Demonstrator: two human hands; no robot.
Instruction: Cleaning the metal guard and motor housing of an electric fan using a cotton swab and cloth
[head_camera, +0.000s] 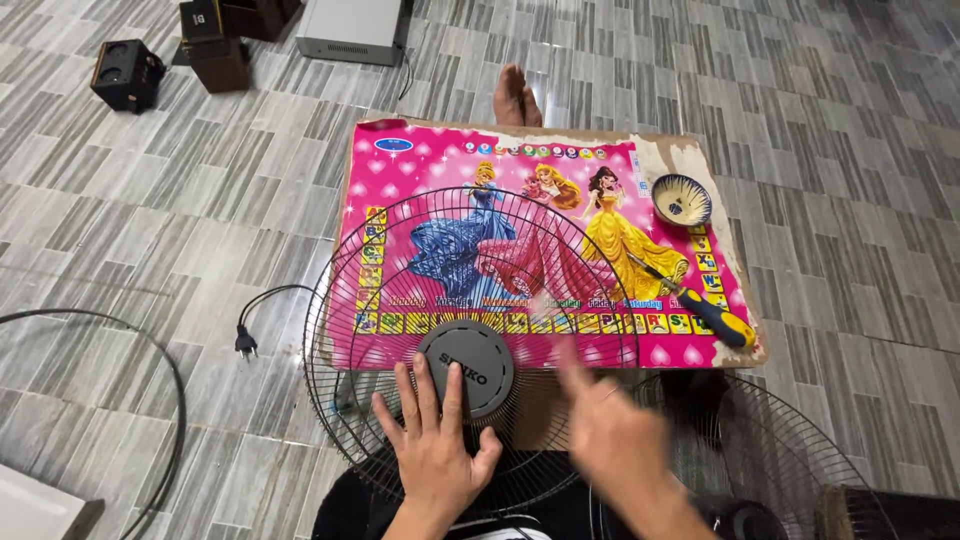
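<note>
I see a black wire fan grille with a grey round hub. Beneath lies a pink cardboard mat patterned with hearts. The screwdriver's handle is yellow and blue.

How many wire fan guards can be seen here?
2. One wire fan guard with a grey centre cap lies under the left hand, over the pink mat. A second guard sits lower right, partly cut off beside the blurred right hand.

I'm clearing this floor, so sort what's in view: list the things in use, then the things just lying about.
In use: front fan grille under left hand; right hand, blurred, beside it; second grille; screwdriver; small bowl; pink board.

Lying about: black speaker, grey box, power plug.
</note>
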